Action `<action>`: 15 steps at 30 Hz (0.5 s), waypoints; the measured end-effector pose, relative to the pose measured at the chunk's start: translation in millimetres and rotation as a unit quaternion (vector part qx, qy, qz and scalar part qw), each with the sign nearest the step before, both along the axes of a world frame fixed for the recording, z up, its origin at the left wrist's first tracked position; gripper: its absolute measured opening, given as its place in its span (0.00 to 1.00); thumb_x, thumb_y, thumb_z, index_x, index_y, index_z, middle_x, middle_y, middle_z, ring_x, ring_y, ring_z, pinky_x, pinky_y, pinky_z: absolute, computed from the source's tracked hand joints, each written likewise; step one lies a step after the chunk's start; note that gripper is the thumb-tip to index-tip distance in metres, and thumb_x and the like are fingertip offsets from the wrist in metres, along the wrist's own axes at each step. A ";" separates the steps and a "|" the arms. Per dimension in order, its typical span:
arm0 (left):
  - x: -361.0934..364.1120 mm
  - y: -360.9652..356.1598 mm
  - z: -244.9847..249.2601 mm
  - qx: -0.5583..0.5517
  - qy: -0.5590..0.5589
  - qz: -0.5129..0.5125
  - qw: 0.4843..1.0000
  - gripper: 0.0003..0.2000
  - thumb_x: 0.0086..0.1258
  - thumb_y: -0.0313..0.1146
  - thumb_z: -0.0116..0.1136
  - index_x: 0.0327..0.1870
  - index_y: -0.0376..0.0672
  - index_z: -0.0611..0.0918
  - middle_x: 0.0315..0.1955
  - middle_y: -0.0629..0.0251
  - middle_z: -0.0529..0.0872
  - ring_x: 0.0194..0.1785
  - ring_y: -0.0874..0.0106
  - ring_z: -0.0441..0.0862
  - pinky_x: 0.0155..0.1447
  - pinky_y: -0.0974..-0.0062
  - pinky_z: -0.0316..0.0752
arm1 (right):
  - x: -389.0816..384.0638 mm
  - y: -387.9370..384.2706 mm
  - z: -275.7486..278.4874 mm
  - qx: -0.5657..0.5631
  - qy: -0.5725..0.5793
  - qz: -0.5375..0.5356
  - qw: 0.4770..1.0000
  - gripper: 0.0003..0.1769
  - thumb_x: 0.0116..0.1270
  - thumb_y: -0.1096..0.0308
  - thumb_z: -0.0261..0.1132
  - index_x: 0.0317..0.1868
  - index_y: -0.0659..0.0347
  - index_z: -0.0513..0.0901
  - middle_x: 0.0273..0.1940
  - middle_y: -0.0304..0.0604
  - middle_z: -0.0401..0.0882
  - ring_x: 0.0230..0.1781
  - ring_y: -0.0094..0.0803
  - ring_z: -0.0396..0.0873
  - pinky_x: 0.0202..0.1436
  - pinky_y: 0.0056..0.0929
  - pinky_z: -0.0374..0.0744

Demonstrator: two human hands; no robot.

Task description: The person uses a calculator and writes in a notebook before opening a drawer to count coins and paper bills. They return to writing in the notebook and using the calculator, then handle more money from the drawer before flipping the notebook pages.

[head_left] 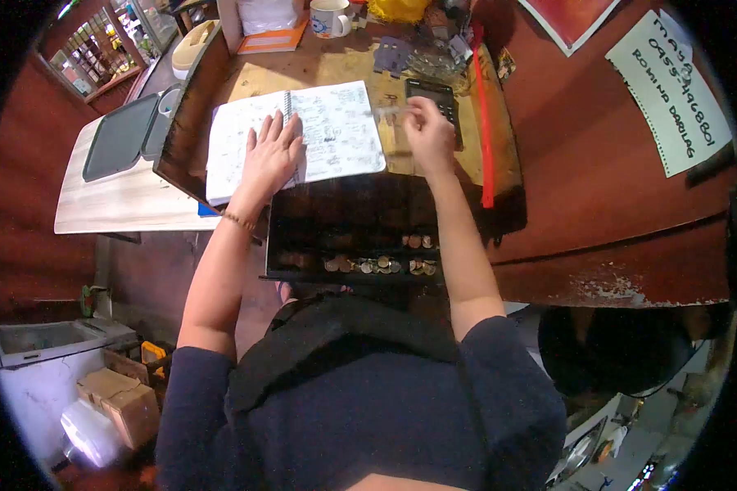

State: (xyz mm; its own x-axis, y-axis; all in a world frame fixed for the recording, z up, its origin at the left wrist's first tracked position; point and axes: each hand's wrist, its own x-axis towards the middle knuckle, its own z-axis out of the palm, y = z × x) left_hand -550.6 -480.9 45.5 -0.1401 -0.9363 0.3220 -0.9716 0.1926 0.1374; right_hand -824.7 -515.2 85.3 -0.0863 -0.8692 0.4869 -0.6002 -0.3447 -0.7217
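My left hand lies open, fingers spread, on the left page of a spiral notebook full of handwriting. Just right of the notebook, my right hand is closed in a pinch. A thin, pale, pen-like object sticks out leftward from its fingertips toward the page edge; it is blurred. Partly behind that hand, a black calculator rests on the wooden desktop. Below the notebook, an open dark drawer holds coins sorted in compartments.
A red strap hangs along the desk's right side. At the back are a white mug, an orange booklet and plastic packets. Grey trays sit on a side table to the left. A cardboard box stands lower left.
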 end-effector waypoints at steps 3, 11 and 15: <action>0.9 23.0 14.5 -0.008 -0.048 -0.011 0.999 0.26 0.71 0.48 0.43 0.67 0.48 0.64 0.63 0.50 0.69 0.67 0.54 0.63 0.67 0.52 0.58 | -31.7 2.5 -11.9 -0.056 0.151 -0.109 0.981 0.27 0.49 0.58 0.74 0.45 0.59 0.73 0.38 0.48 0.80 0.40 0.45 0.80 0.43 0.39 0.77; 56.7 -84.8 26.9 -0.049 -0.026 0.032 0.998 0.27 0.70 0.51 0.45 0.60 0.37 0.69 0.54 0.49 0.75 0.60 0.54 0.70 0.60 0.53 0.66 | -16.3 -3.5 -15.6 -0.015 0.190 -0.093 0.977 0.39 0.45 0.58 0.73 0.55 0.59 0.64 0.51 0.54 0.72 0.56 0.50 0.69 0.58 0.45 0.68; 65.7 -93.3 2.0 -0.009 -0.034 0.098 0.995 0.31 0.69 0.57 0.41 0.65 0.41 0.66 0.68 0.55 0.61 0.72 0.58 0.56 0.70 0.49 0.53 | -12.9 16.6 -14.9 -0.037 0.200 -0.058 0.977 0.35 0.46 0.58 0.73 0.54 0.57 0.67 0.51 0.52 0.74 0.54 0.48 0.72 0.56 0.43 0.70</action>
